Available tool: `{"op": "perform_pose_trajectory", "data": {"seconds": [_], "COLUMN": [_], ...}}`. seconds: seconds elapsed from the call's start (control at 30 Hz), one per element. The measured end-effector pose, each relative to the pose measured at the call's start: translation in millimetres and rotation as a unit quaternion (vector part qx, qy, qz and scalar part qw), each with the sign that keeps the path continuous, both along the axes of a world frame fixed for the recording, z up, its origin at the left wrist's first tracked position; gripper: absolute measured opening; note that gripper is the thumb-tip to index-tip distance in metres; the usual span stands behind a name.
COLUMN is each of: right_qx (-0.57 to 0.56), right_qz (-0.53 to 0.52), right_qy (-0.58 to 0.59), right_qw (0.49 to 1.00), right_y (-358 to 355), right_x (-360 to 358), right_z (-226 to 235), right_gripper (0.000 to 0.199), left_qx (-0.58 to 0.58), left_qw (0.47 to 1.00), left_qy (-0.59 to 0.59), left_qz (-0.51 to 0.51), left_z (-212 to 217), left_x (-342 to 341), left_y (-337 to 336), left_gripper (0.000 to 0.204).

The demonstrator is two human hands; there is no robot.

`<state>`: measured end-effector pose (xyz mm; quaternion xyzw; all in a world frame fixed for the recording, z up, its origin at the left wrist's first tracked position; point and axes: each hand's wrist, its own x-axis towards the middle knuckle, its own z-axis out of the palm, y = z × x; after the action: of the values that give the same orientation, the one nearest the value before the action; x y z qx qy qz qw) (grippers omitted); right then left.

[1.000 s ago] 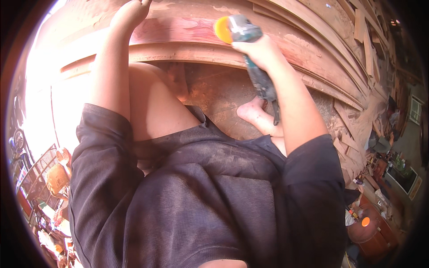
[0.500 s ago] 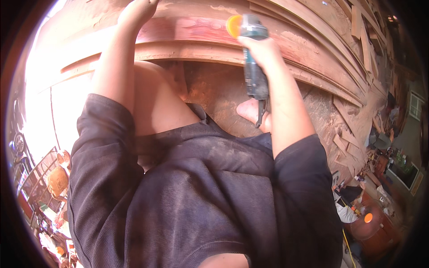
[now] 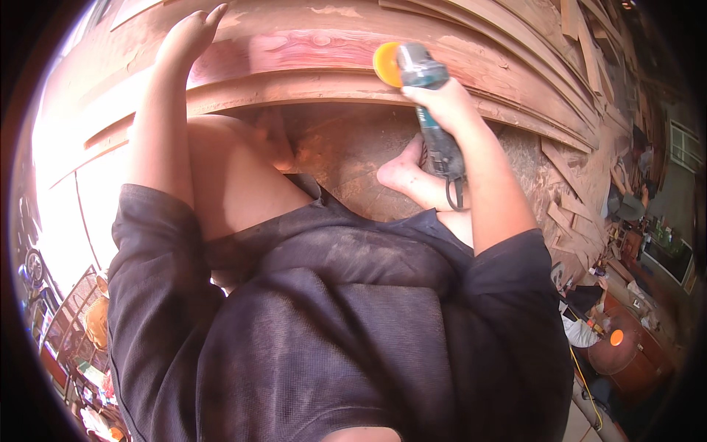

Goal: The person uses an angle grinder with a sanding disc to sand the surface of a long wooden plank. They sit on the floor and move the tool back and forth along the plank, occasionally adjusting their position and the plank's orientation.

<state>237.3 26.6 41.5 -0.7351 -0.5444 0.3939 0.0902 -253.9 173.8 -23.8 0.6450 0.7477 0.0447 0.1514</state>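
Orange sanding disc [image 3: 386,64] on your teal-bodied handheld angle grinder [image 3: 431,110] now sits a little further right along the curved reddish-brown wooden moulding [image 3: 309,51] than it did a second ago, so you are working your way along the same band of the curve rather than starting a new one. Your right hand [image 3: 442,107] is clenched round the grinder's neck just behind the head, gripping it firmly. The tool's long axis runs from the disc at the top down toward your lap, leaning slightly to the right, with its black cord loop [image 3: 453,195] hanging at the tail near your bare foot [image 3: 401,173]. The disc faces left and up, against the lower raised edge of the moulding. Your left hand [image 3: 188,37] has stayed put: it lies open and flat on the wood well to the left of the disc, grasping nothing, only bracing the piece.
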Motion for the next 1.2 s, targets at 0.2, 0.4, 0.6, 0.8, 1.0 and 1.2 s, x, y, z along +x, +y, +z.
{"op": "perform_pose_trajectory", "data": {"seconds": [0.2, 0.4, 0.6, 0.8, 1.0, 1.2], "right_qx": [0.001, -0.016, -0.019, -0.006, -0.010, 0.008], "right_qz": [-0.111, -0.051, 0.076, 0.084, -0.090, -0.105], "right_qy": [0.019, 0.003, -0.077, -0.001, 0.006, 0.050], "right_qw": [0.994, 0.999, 0.994, 0.996, 0.996, 0.993], "right_y": [-4, 3, 11, -9, -27, -15], "right_x": [54, -63, -161, -79, 54, 47], "right_z": [-11, 4, 25, 20, 3, -4], "right_gripper": [0.053, 0.057, 0.062, 0.060, 0.052, 0.055], "left_qx": [-0.005, -0.009, -0.028, -0.012, -0.001, -0.033], "left_qw": [1.000, 1.000, 0.999, 1.000, 1.000, 0.999], "left_qy": [0.004, 0.004, 0.019, 0.003, 0.012, -0.009], "left_qz": [0.010, 0.003, -0.014, -0.003, -0.011, 0.012], "left_z": [-2, 6, 9, 15, 11, 15], "left_x": [-1, 10, 6, 12, 7, 12], "left_y": [-3, -8, -5, -4, -8, -7], "left_gripper": [0.080, 0.077, 0.080, 0.082, 0.082, 0.084]}}
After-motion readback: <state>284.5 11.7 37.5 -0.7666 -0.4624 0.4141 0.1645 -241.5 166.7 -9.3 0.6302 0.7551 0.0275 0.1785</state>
